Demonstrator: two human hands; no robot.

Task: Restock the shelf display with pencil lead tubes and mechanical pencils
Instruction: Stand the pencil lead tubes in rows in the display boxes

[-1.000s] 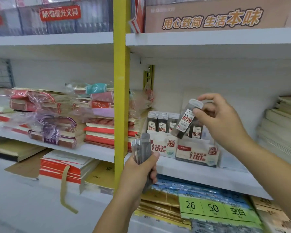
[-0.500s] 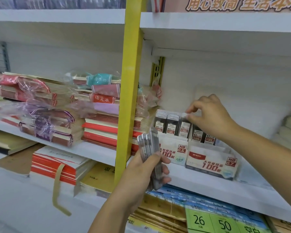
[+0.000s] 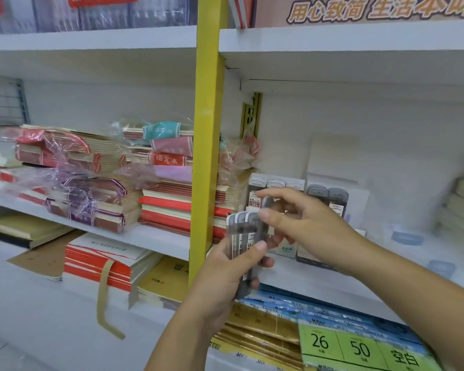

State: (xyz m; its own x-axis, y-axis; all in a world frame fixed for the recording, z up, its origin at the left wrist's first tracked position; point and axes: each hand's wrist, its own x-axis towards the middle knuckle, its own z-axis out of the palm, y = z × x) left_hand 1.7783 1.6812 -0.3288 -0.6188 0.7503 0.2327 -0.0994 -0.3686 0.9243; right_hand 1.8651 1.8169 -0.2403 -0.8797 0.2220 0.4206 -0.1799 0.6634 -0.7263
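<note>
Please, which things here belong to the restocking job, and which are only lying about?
Job: bundle of lead tubes, gripped by the left hand; right hand at its top; white-capped tubes and grey-capped tubes standing on the shelf.

Lying about: wrapped notebook stacks; red-edged book pile; green price label.

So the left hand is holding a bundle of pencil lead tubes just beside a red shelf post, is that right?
Not quite: the head view shows the shelf post is yellow, not red. The left hand does hold the bundle of pencil lead tubes just beside it.
</note>
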